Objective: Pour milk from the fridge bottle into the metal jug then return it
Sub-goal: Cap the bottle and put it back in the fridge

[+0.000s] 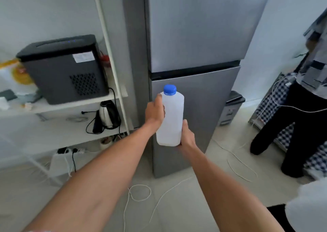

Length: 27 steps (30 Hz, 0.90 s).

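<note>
Holding capped white milk bottle (170, 121) upright

no text can be read; the white sticker (83, 57) on the black appliance (65, 68) is blurred.

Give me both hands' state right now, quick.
Left hand: closed on the milk bottle's upper side.
Right hand: closed on the bottle's base.

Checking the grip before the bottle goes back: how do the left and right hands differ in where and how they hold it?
The left hand grips the milk bottle's upper side, near the blue cap; the right hand supports its lower corner and base. Left arm reaches higher. Both touch the upright bottle.
</note>
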Available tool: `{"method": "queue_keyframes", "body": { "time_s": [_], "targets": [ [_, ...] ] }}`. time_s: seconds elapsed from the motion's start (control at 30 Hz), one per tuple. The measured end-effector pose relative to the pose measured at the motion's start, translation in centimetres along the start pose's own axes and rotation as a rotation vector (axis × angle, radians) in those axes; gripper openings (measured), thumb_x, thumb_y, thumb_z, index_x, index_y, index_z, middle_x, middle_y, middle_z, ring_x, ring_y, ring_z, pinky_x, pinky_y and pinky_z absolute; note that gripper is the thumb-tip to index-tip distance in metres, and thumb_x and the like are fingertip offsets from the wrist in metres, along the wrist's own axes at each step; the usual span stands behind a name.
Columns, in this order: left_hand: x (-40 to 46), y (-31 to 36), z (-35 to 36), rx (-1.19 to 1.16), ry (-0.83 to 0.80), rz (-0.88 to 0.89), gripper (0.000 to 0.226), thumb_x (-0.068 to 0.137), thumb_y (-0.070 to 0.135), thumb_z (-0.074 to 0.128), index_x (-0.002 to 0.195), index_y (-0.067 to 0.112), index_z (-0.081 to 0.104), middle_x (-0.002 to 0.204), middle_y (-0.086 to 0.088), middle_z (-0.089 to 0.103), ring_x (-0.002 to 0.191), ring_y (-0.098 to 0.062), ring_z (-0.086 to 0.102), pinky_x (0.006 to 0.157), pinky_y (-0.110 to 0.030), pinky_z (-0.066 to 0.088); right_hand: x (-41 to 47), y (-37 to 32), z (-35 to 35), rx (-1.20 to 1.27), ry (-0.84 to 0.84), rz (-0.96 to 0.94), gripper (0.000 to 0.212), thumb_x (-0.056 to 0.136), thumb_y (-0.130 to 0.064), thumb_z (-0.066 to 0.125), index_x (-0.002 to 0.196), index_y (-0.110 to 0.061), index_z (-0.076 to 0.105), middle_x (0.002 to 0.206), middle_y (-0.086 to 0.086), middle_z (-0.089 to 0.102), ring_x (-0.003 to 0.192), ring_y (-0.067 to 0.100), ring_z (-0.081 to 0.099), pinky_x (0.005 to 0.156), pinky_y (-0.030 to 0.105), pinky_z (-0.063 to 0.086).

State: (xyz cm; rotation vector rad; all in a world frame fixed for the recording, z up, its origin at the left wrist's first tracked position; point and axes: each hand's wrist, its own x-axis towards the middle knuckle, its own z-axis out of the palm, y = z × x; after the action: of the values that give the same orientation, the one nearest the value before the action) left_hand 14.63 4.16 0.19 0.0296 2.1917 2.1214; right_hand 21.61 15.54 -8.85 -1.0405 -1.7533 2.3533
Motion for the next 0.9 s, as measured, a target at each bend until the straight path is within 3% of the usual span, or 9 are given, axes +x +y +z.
{"method": "queue_keyframes", "body": {
  "time_s": [0.23,0.4,0.5,0.57,0.7,0.8,0.9],
  "targets": [
    [0.7,0.5,-2.5,0.020,0.191,-0.004,0.059,0.088,0.053,0.042,0.037,0.027,0.030,0.046,0.009,0.029,0.040,-0.015,0.027,0.049,-0.028,0.024,2.9,-0.4,3.6,-0.087,-0.184,0.028,0.054,0.090,-0.066,0.046,0.106,-0.023,0.076,0.102,0.005,0.081,0.090,0.030,0.079,0.081,0.056,0.064],
    [1.6,0.6,-3.4,-0.010,0.281,-0.001,0.057,0.088,0.047,0.045,0.037,0.026,0.030,0.047,0.007,0.031,0.044,-0.017,0.028,0.052,-0.030,0.025,3.5,-0.5,5.4,-0.112,-0.248,0.051,0.056,0.095,-0.067,0.042,0.113,-0.024,0.074,0.101,0.004,0.082,0.088,0.027,0.080,0.073,0.047,0.067],
    [2.3,0.5,-3.8,0.007,0.307,-0.003,0.057,0.086,0.049,0.045,0.037,0.024,0.032,0.047,0.007,0.034,0.044,-0.017,0.030,0.053,-0.031,0.027,3.9,-1.0,6.0,-0.173,-0.252,0.028,0.058,0.096,-0.067,0.039,0.107,-0.023,0.075,0.096,0.002,0.081,0.083,0.025,0.079,0.068,0.041,0.066],
    [2.8,0.3,-4.3,0.010,0.310,-0.001,0.056,0.085,0.050,0.045,0.037,0.024,0.031,0.047,0.008,0.033,0.043,-0.016,0.030,0.052,-0.030,0.027,4.0,-2.2,6.3,-0.269,-0.171,-0.065,0.059,0.097,-0.066,0.036,0.096,-0.015,0.067,0.086,0.001,0.071,0.075,0.024,0.068,0.070,0.042,0.061],
    [3.8,0.0,-5.4,0.009,0.325,-0.011,0.059,0.087,0.052,0.045,0.037,0.024,0.031,0.047,0.008,0.031,0.044,-0.017,0.029,0.053,-0.030,0.026,5.6,-7.7,7.6,-0.435,0.050,-0.484,0.046,0.105,-0.050,0.036,0.076,-0.016,0.044,0.079,-0.003,0.049,0.069,0.016,0.045,0.071,0.037,0.041],
    [4.5,0.0,-6.2,0.006,0.328,-0.002,0.058,0.086,0.052,0.044,0.036,0.024,0.031,0.047,0.008,0.031,0.044,-0.017,0.029,0.053,-0.030,0.026,6.3,-12.8,9.5,-0.568,0.073,-0.695,0.039,0.106,-0.048,0.034,0.075,-0.025,0.041,0.095,-0.003,0.052,0.073,0.010,0.047,0.078,0.038,0.040],
    [4.9,0.1,-6.9,-0.002,0.329,0.000,0.055,0.085,0.051,0.045,0.038,0.025,0.031,0.048,0.009,0.031,0.043,-0.015,0.030,0.051,-0.029,0.026,7.7,-16.0,11.6,-0.696,0.059,-0.702,0.050,0.105,-0.055,0.029,0.097,-0.016,0.059,0.121,0.002,0.056,0.091,0.025,0.054,0.084,0.041,0.041]
  ]
}}
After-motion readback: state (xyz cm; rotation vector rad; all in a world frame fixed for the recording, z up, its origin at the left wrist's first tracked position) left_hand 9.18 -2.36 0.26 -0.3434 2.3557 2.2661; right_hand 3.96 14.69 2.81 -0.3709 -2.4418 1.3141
